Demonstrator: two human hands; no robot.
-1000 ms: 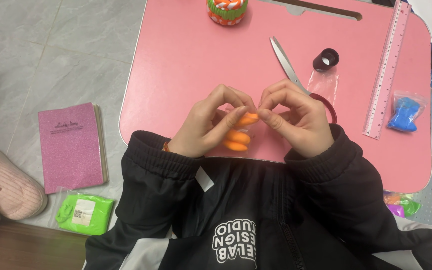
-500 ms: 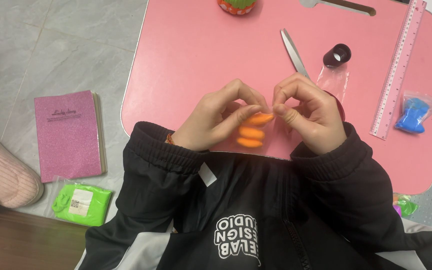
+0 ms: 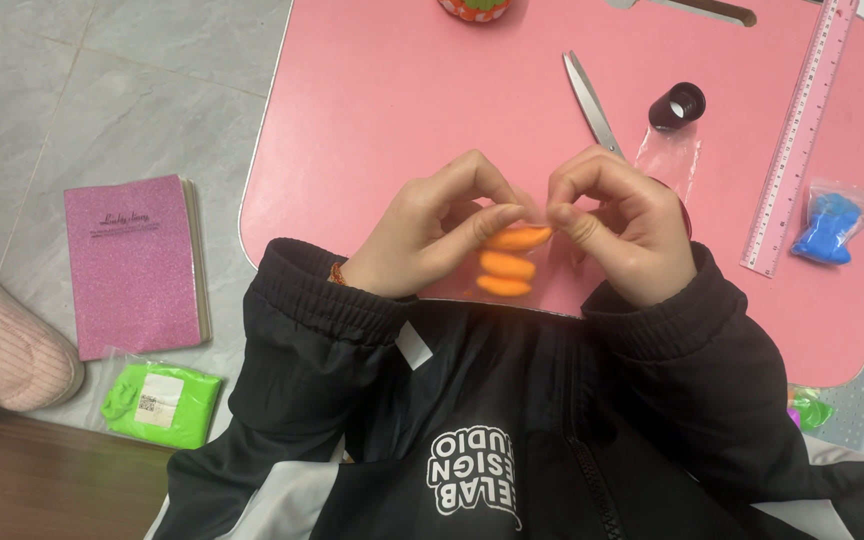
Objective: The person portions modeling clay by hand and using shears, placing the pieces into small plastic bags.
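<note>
Now the orange clay piece (image 3: 518, 238) pinched between both hands sits much as it did half a second ago, though the whole scene has slid slightly in view. Its long axis runs left to right, nearly level. Two more orange pieces (image 3: 505, 275) lie just below it on the pink worktop (image 3: 392, 110), side by side. The left hand (image 3: 430, 232) and right hand (image 3: 624, 225) curl inward, fingers closed on the piece's ends, wrists resting at the worktop's near edge. Scissors (image 3: 590, 100) and a ruler (image 3: 798, 135) lie beyond.
</note>
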